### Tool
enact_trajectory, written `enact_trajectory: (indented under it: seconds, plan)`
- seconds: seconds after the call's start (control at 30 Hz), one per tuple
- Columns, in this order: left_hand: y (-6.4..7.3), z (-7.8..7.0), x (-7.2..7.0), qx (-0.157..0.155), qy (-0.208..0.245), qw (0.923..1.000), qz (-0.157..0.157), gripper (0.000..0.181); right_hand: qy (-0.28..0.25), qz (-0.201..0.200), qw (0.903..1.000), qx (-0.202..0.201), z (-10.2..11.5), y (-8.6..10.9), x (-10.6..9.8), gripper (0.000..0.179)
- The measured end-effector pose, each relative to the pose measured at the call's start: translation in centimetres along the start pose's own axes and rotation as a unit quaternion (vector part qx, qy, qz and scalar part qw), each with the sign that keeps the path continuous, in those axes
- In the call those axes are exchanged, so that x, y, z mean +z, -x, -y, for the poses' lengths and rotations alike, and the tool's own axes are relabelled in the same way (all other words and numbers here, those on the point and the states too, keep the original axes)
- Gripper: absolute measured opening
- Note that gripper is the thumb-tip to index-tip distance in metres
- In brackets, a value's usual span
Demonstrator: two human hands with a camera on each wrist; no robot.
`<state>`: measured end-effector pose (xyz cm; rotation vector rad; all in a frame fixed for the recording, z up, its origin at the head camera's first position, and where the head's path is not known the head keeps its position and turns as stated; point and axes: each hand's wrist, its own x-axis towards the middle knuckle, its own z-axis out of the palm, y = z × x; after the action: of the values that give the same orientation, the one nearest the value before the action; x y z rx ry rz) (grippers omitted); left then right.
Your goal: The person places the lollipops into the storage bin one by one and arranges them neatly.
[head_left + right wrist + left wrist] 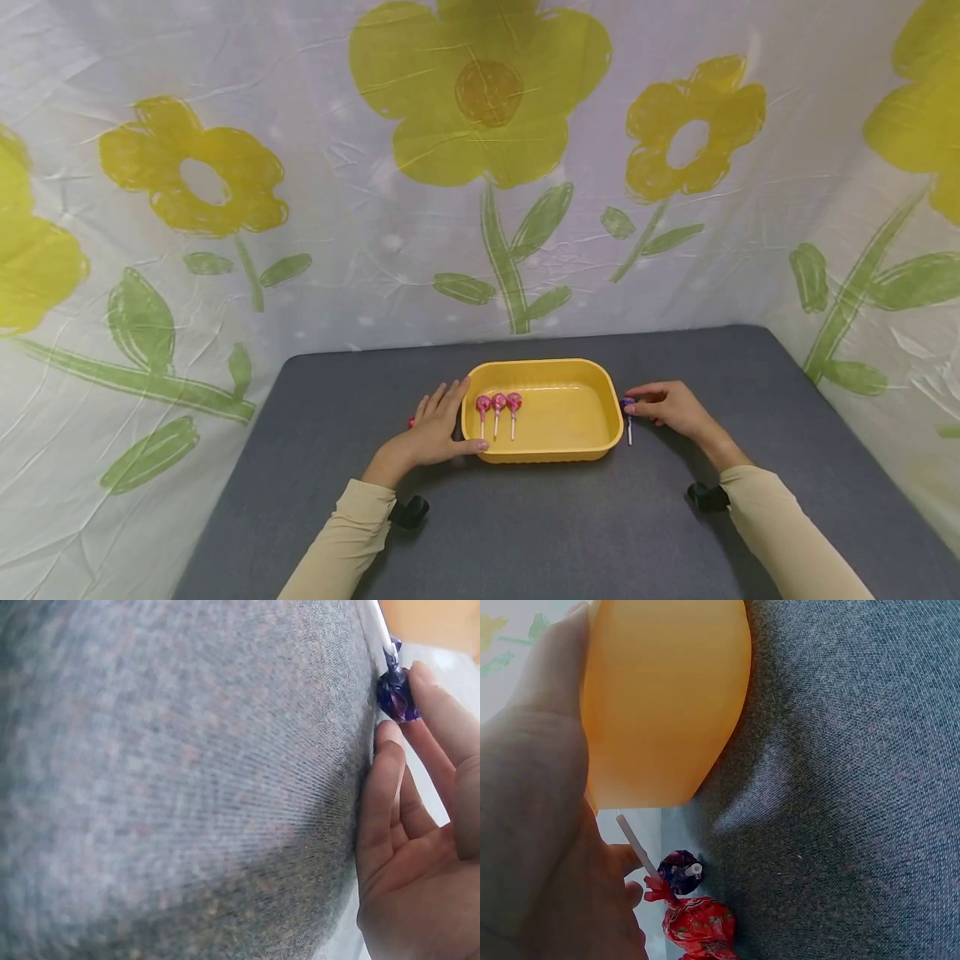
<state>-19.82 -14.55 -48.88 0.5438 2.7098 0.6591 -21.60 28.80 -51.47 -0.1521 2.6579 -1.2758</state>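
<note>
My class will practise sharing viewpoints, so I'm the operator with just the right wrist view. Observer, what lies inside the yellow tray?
Observer: Three pink lollipops, side by side in the left half of the tray.
Operator: Where is the left hand?
Observer: The left hand is at the tray's left end, touching it.
Operator: Anything near that hand, outside the tray?
Observer: Yes, a red-wrapped lollipop, seen from the left wrist.

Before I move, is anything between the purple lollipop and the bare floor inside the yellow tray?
Only the yellow tray's right wall: the right hand pinches the purple lollipop just outside it. Beyond, nothing visible blocks the right half; three pink lollipops lie left.
</note>
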Motion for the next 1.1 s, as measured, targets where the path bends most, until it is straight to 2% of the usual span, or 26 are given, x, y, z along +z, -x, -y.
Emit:
enact_trajectory:
  seconds: [0.37, 0.73, 0.83, 1.1]
  plan:
    - [0.1, -0.2, -0.2, 0.009, 0.004, 0.9999, -0.004, 0.115, 0.005, -0.004, 1.0, 0.0, -0.6, -0.1, 0.0, 0.043]
    - [-0.1, 0.1, 0.1, 0.003, 0.0, 1.0, 0.001, 0.118, -0.013, -0.008, 0.9999, 0.004, -0.1, 0.4, -0.2, 0.045]
    - [-0.1, 0.1, 0.0, 0.004, 0.002, 1.0, 0.005, 0.119, -0.022, -0.003, 0.9997, -0.004, 0.1, 0.6, -0.5, 0.045]
    - [-0.1, 0.4, 0.0, 0.008, 0.007, 0.9999, 0.006, 0.119, -0.039, -0.005, 0.9992, 0.008, 0.9, 0.8, -1.7, 0.049]
